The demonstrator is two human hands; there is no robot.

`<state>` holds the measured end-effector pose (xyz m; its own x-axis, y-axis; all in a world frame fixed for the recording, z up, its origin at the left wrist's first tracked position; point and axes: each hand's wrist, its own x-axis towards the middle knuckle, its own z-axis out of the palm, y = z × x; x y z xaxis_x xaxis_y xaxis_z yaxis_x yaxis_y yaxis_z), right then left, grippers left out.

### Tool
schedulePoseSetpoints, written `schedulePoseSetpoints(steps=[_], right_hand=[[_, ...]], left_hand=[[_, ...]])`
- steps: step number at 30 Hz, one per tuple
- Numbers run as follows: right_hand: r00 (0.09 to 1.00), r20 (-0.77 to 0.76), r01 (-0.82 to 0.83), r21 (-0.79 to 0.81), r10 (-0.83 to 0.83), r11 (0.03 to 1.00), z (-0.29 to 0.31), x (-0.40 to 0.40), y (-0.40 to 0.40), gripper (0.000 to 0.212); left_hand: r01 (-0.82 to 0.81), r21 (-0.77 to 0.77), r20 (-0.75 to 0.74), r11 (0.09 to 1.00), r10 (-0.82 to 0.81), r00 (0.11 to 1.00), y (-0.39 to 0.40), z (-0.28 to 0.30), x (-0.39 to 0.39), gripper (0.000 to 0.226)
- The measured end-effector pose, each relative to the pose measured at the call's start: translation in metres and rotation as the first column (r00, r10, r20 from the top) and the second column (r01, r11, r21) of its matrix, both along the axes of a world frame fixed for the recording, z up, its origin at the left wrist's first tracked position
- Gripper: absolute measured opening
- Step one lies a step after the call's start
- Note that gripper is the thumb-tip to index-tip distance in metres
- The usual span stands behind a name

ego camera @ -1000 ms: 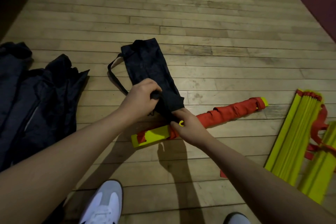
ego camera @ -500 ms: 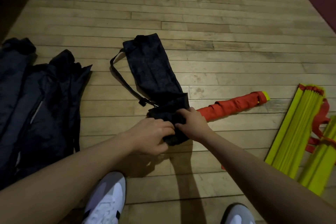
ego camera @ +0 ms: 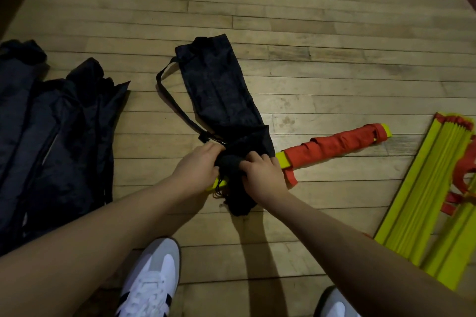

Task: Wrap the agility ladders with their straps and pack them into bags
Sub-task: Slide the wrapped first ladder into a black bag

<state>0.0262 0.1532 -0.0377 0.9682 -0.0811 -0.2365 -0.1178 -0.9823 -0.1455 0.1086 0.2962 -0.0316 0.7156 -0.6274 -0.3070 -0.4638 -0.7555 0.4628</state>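
Head view looks down on a wooden plank floor (ego camera: 309, 33) where a long black bag (ego camera: 219, 90) lies slanting from the upper centre of the frame down to the middle, its thin carry strap (ego camera: 172, 100) looping along its left side. At the bag's lower, bunched end both hands meet: the left hand (ego camera: 198, 165) has its fingers curled into the gathered black fabric from the left, and the right hand (ego camera: 262, 172) clutches the same bunched fabric from the right, knuckles up. Under and between the hands a rolled agility ladder (ego camera: 334, 148) lies on the floor, running from the centre out toward the right; most of it is bound in red strap, with a yellow rung end showing at the far right tip and another bit of yellow peeking out just below the left hand. How far that near end sits inside the bag's mouth cannot be told, since fabric and hands cover it. A loose red strap tail (ego camera: 291, 177) sticks out just right of the right hand. At the right edge of the frame lie more yellow ladders (ego camera: 422, 201), unwrapped, with red straps tangled over them. A heap of dark bags (ego camera: 51, 136) fills the left side. Two white shoes (ego camera: 152, 280) show at the bottom edge.
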Motion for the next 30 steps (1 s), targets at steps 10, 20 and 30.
schedulePoseSetpoints(steps=[10, 20, 30], right_hand=[[0.787, 0.174, 0.292, 0.740, -0.591, 0.606, 0.035, -0.005, -0.024, 0.040], [0.801, 0.174, 0.368, 0.612, -0.573, 0.700, 0.044, -0.026, -0.035, 0.009], [0.827, 0.028, 0.340, 0.770, -0.561, 0.540, 0.039, -0.029, -0.047, 0.019]], left_hand=[[-0.248, -0.183, -0.166, 0.951, 0.219, 0.961, -0.024, 0.020, 0.004, 0.071], [-0.460, -0.371, -0.264, 0.807, 0.383, 0.885, -0.063, 0.047, -0.003, 0.015], [-0.214, -0.301, 0.052, 0.929, 0.240, 0.969, -0.068, 0.069, 0.024, 0.017]])
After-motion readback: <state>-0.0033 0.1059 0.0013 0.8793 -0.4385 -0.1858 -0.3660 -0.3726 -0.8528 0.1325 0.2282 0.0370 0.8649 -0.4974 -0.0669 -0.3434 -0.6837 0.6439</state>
